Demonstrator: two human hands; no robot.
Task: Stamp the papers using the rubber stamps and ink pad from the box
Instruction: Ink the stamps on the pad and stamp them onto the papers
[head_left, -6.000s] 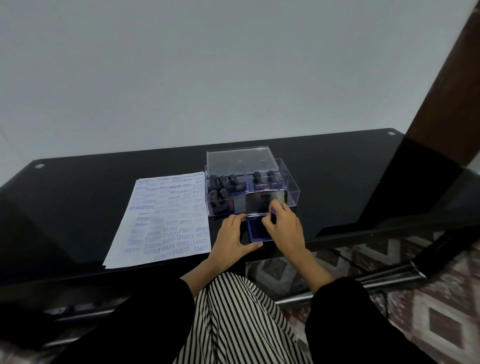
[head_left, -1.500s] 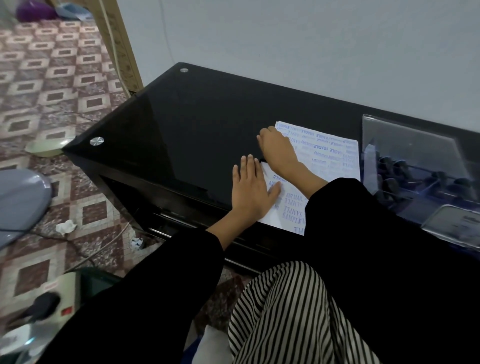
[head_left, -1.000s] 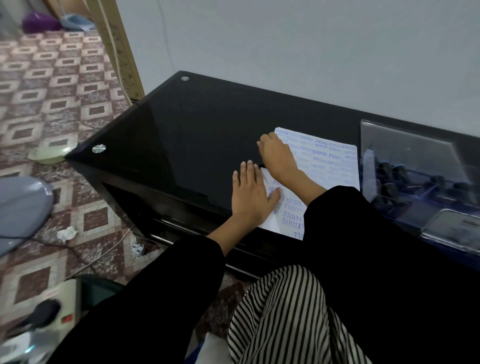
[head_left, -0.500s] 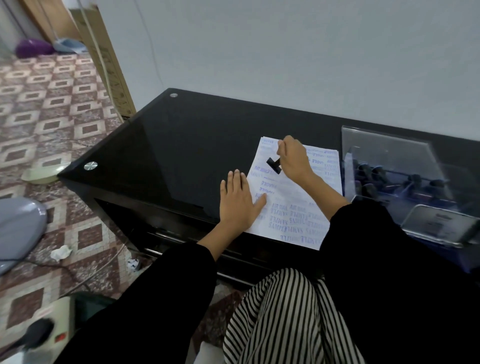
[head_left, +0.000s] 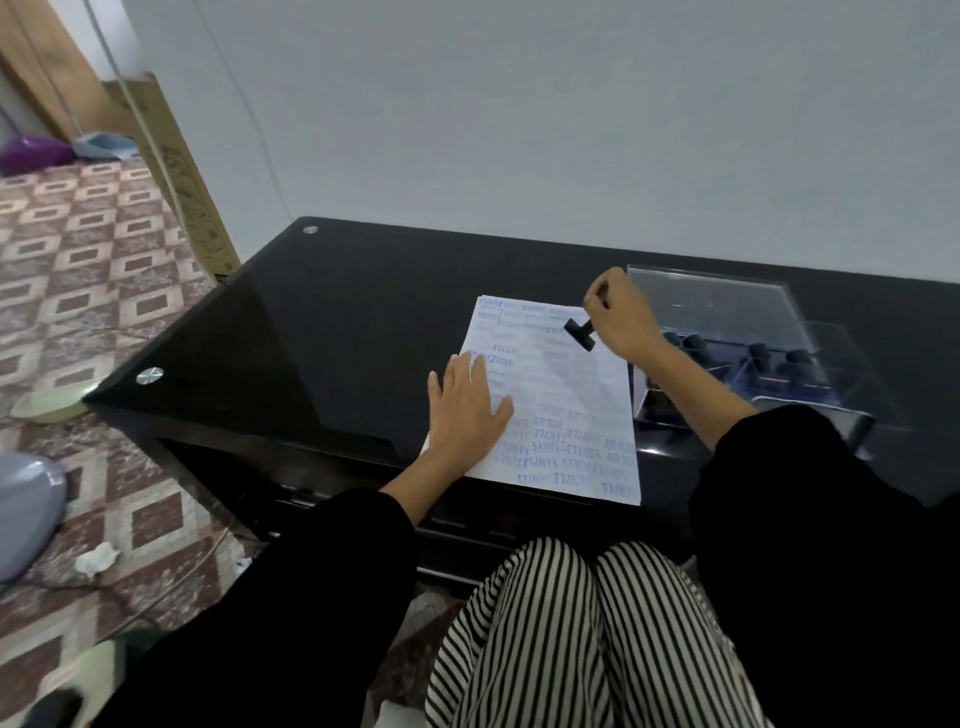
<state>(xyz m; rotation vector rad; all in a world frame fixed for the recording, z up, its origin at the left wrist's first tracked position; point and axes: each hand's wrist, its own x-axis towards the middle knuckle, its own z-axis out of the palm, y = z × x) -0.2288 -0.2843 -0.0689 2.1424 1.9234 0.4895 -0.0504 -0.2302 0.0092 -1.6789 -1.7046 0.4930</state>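
Holding a small black rubber stamp with a short knob handle (head_left: 581, 333), the right hand (head_left: 621, 325) pinches the knob between curled fingers and thumb. The stamp is lifted clear above the far right part of the sheet, its flat base tilted. The left hand (head_left: 464, 410) is flat with straight fingers, pressing the near left edge of the white paper sheets covered in blue stamped words (head_left: 569, 410); it grasps nothing. The paper lies on the glossy black glass table top (head_left: 322, 332), just left of the clear plastic storage box (head_left: 727, 312), whose lid is open at the back. More dark stamps (head_left: 758, 354) stand in its compartments. The ink pad is not clearly visible; the arm covers that area.

Handling, judged: the stamp is light, with a rigid body and a soft, inked rubber face. Take it by the knob only and keep fingers off the face or they smear. It is small, so a pinch is enough. It needs a square, level press or the print comes out partial. The paper is thin and floppy and likely slides on slick glass, so a hold-down hand is needed. Fresh ink would smudge if a palm drags across.

Looks: the sheet is nearly full of blue prints. "SAMPLE" and "AIR MAIL" are readable near the front, upside down. The middle-right patch is paler and blurred. Free space is scarce.
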